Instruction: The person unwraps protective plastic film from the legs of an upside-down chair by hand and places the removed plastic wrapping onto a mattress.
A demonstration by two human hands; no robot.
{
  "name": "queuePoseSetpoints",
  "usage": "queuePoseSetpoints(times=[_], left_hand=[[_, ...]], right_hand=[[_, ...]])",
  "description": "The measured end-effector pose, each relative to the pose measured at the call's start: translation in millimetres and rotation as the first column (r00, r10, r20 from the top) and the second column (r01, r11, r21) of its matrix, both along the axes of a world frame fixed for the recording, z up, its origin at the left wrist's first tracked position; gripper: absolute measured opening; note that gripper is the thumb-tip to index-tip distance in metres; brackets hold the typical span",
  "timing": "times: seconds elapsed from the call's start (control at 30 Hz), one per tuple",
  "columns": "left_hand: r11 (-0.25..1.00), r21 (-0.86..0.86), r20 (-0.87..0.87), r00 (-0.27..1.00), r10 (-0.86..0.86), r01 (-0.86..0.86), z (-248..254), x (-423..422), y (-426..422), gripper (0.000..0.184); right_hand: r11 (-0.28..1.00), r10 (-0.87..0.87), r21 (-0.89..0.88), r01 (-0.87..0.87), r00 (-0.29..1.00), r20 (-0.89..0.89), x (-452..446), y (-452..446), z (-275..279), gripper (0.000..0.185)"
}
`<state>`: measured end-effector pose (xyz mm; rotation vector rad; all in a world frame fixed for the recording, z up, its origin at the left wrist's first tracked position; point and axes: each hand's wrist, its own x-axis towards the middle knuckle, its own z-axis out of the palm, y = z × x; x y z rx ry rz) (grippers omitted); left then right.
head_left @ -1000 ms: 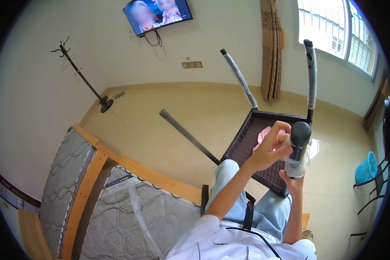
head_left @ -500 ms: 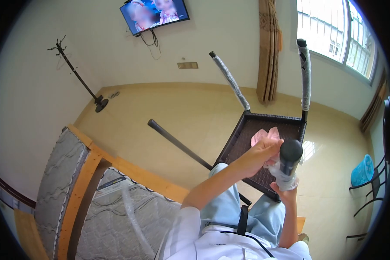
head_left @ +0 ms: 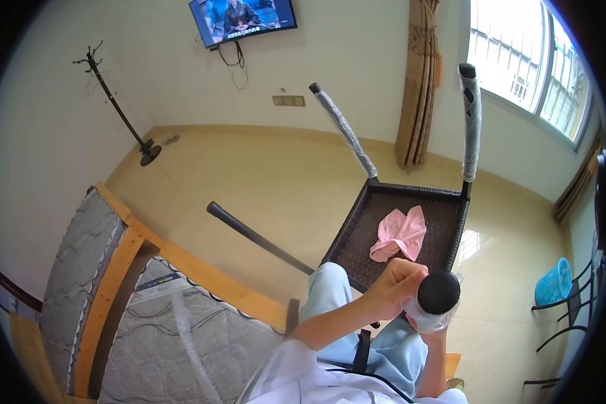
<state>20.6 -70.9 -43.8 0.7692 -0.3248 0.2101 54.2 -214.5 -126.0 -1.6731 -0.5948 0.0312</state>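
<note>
An upturned stool or chair with a dark woven seat (head_left: 353,249) stands before me, its legs pointing up. Its nearest leg (head_left: 439,293), tipped with a black cap, points toward my face. Loose clear plastic wrap (head_left: 427,322) is bunched around that leg just below the cap. My left hand (head_left: 396,288) is closed at the leg's left side, fingers curled against the wrap; its fingertips are partly hidden. Mostly hidden behind the wrap, my right hand (head_left: 438,337) grips the leg from below. A pink cloth (head_left: 400,233) lies on the seat's underside.
Two far legs are plastic-wrapped (head_left: 347,135) (head_left: 472,128); a bare leg (head_left: 259,237) extends left. Mattresses (head_left: 182,337) in a wooden frame (head_left: 215,286) stand at left. A blue bin (head_left: 553,281) and black chair (head_left: 576,306) are at right. A coat stand (head_left: 118,104) stands by the wall.
Both hands and the near leg's capped end have moved lower in view. My left hand has shifted off the pink cloth, which now shows fully. The television picture differs.
</note>
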Motion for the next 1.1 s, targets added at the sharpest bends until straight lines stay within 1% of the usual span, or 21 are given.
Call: queuePoseSetpoints(times=[0.03,0.1,0.13,0.17,0.37,0.47,0.5,0.53,0.57,0.6,0.67,0.7,0.73,0.77,0.8,0.87,0.9,0.93,1.03,1.07,1.1], left_hand=[[0.993,0.093,0.08,0.994,0.07,-0.077,-5,5,-1,0.037],[0.933,0.254,0.259,0.948,0.188,-0.255,-13,13,0,0.04],[0.912,0.275,0.247,0.939,0.24,-0.305,-9,12,-4,0.043],[0.912,0.272,0.271,0.934,0.233,-0.307,-7,13,-5,0.043],[0.923,0.277,0.386,0.91,0.148,-0.268,-3,18,-7,0.042],[0.918,0.26,0.407,0.896,0.176,-0.299,-6,19,-11,0.042],[0.899,0.259,0.405,0.885,0.231,-0.353,-6,18,-13,0.042],[0.877,0.255,0.407,0.868,0.284,-0.406,-6,17,-16,0.041],[0.853,0.252,0.408,0.849,0.336,-0.458,-7,17,-22,0.04],[0.791,0.259,0.41,0.805,0.429,-0.554,-8,18,-28,0.039],[0.637,0.282,0.405,0.691,0.598,-0.717,-9,14,-39,0.037],[0.637,0.32,0.372,0.711,0.597,-0.702,-7,10,-41,0.036],[0.637,0.352,0.344,0.727,0.594,-0.686,-4,7,-42,0.036],[0.635,0.38,0.319,0.739,0.593,-0.673,-1,5,-41,0.035],[0.659,0.434,0.303,0.788,0.536,-0.615,-1,2,-35,0.033],[0.692,0.467,0.185,0.826,0.532,-0.55,8,-8,-32,0.032],[0.711,0.48,0.123,0.842,0.526,-0.514,11,-13,-30,0.032],[0.681,0.481,0.177,0.822,0.542,-0.552,11,-14,-27,0.03],[0.663,0.455,0.151,0.785,0.601,-0.595,15,-10,-26,0.029],[0.71,0.416,0.167,0.816,0.553,-0.567,10,-9,-22,0.021],[0.709,0.382,0.191,0.801,0.567,-0.593,7,-9,-23,0.019]], right_hand=[[1.0,-0.005,-0.019,0.005,1.0,0.004,2,-2,-7,0.034],[0.999,-0.038,0.02,0.037,0.999,0.036,7,-5,-24,0.03],[0.999,-0.036,0.026,0.036,0.999,0.025,10,-10,-37,0.029],[0.999,-0.037,0.031,0.036,0.999,0.014,14,-15,-47,0.028],[0.995,-0.066,0.062,0.075,0.988,-0.137,16,-22,-36,0.021],[0.994,-0.044,0.1,0.055,0.993,-0.111,14,-21,-28,0.019],[0.993,-0.038,0.104,0.047,0.995,-0.089,14,-21,-25,0.019],[0.997,-0.059,0.05,0.065,0.992,-0.108,16,-24,-28,0.022],[0.997,-0.07,0.023,0.07,0.997,0.01,21,-29,-36,0.022],[0.997,-0.078,-0.008,0.08,0.989,0.128,26,-31,-39,0.022],[0.999,-0.045,-0.006,0.046,0.995,0.09,28,-35,-37,0.023],[0.999,-0.005,0.033,0.007,0.998,-0.061,25,-31,-25,0.024],[0.999,0.003,0.053,0.004,0.99,-0.141,27,-35,-34,0.026],[0.996,-0.02,-0.08,0.028,0.995,0.101,23,-32,-14,0.028],[0.994,-0.024,-0.1,0.041,0.986,0.163,19,-23,5,0.029],[0.989,-0.023,-0.137,0.056,0.972,0.233,15,-14,19,0.03],[0.986,-0.023,-0.155,0.061,0.97,0.241,12,-14,18,0.03],[0.983,-0.026,-0.17,0.07,0.969,0.246,10,-12,17,0.03],[0.979,-0.08,-0.156,0.129,0.955,0.286,10,-6,16,0.033],[0.979,-0.126,-0.12,0.167,0.948,0.291,10,-2,11,0.034],[0.988,-0.127,-0.059,0.141,0.973,0.193,8,-1,12,0.035]])
